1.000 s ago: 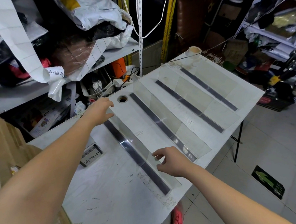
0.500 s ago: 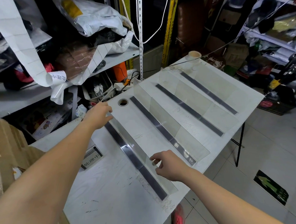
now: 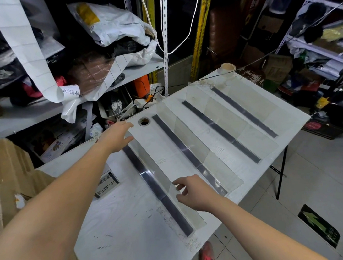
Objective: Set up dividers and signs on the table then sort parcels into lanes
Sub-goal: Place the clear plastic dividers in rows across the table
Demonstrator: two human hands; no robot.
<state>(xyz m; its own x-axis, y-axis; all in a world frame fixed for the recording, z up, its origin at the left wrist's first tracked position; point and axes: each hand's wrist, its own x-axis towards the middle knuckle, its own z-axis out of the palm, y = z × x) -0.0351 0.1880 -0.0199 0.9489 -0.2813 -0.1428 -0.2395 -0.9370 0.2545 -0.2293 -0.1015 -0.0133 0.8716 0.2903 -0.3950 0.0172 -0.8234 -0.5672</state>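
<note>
Counter (image 3: pixel 132 222): one, white, flat, scuffed.
Dividers (image 3: pixel 190 154): four, clear stiff sheets on dark straight base strips, parallel across the counter. The nearest divider (image 3: pixel 156 188) stands toward the counter's left.
Left hand (image 3: pixel 117 137): grip spread, fingers straight, over that divider's far end.
Right hand (image 3: pixel 192 191): grip loosely spread, fingertips touching its clear sheet near the counter's front edge.
Sign (image 3: pixel 106 186): one, small, lying flat at the counter's left.
Tape roll (image 3: pixel 228 68): one, round, on the counter's far corner.
</note>
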